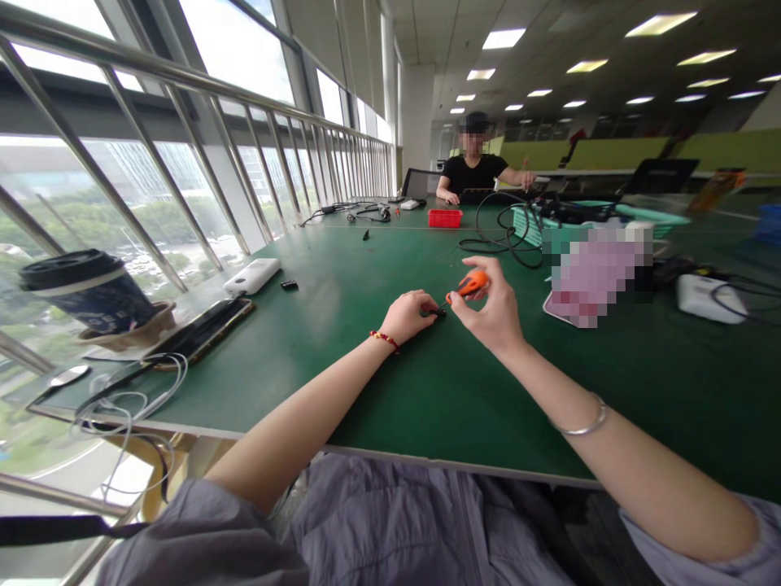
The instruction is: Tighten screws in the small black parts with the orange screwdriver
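Note:
Over the middle of the green table (293,342), my right hand (493,308) grips a screwdriver (473,283) by its orange and black handle. The thin shaft slants down to the left. Its tip meets a small black piece (440,312) low on the tabletop. My left hand (412,316) is closed on that piece, thumb and fingers pinched together from the left. The fingers hide most of the piece, so its kind cannot be made out.
A red box (444,218) and teal basket (528,225) with cables stand farther back. Left are a paper cup (91,293), a phone (207,332), a white power bank (252,277) and a small black part (289,285). Another person (476,169) sits across. A pink blurred item (595,281) lies right.

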`<action>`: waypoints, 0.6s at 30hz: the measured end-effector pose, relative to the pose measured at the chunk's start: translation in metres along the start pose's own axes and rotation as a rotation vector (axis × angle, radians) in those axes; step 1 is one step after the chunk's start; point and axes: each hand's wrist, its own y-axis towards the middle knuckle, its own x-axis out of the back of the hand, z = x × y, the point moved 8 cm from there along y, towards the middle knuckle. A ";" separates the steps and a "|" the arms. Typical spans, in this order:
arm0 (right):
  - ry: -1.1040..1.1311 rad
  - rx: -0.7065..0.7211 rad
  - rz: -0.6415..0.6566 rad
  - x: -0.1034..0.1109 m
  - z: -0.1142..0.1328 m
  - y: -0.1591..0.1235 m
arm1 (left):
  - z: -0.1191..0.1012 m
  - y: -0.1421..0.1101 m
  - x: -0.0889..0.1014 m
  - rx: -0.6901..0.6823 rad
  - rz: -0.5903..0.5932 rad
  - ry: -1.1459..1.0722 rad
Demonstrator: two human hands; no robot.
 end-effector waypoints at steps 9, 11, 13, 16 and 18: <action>-0.020 -0.065 0.022 -0.001 -0.004 0.000 | 0.001 0.000 -0.001 0.004 0.016 -0.006; 0.001 -0.040 -0.009 0.001 -0.002 0.000 | 0.000 0.000 0.000 0.004 0.013 -0.007; -0.037 -0.047 -0.027 0.002 -0.003 0.000 | -0.001 0.000 0.001 0.002 0.015 -0.006; -0.114 -0.113 0.011 0.000 -0.008 0.000 | -0.001 0.000 0.000 0.007 0.026 0.002; -0.091 -0.119 0.048 -0.003 -0.008 -0.001 | 0.000 0.000 -0.001 0.014 0.030 0.006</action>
